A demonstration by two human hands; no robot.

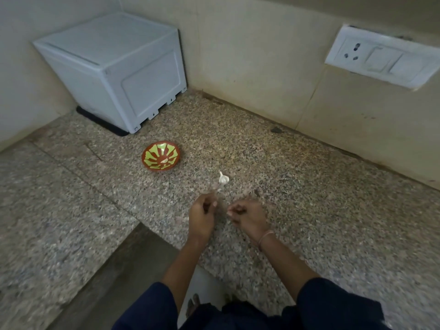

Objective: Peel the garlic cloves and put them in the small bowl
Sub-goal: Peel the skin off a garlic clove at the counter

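- both grips hover low over the table (309, 186), near each other but apart: the left grip (202, 214) has its fingers curled in toward the thumb, and the right grip (247, 215) is curled the same way, knuckles up.
- whether either one pinches a clove or a scrap of skin i cannot tell; the fingertips are small and blurred, and nothing pale shows plainly in them.
- the curled, facing pose looks like the way one works a clove between two sets of fingertips, so i judge the step in hand to be peeling or picking off skin.
- the garlic bulb (223, 178) lies on the table just beyond the left grip, touched by neither, probably left close so the next clove is a short reach.
- the small bowl (143, 157), red with green pattern, sits farther out and to the left of the left grip, well apart from the bulb; a pale piece (164, 161) inside it may be a peeled clove, though it could be part of the pattern.
- far beyond the left grip a white box (114, 67) stands in the corner; a socket plate (381, 58) is on the wall beyond and to the right of the right grip.
- most of the bulb looks whole, so the task seems early.
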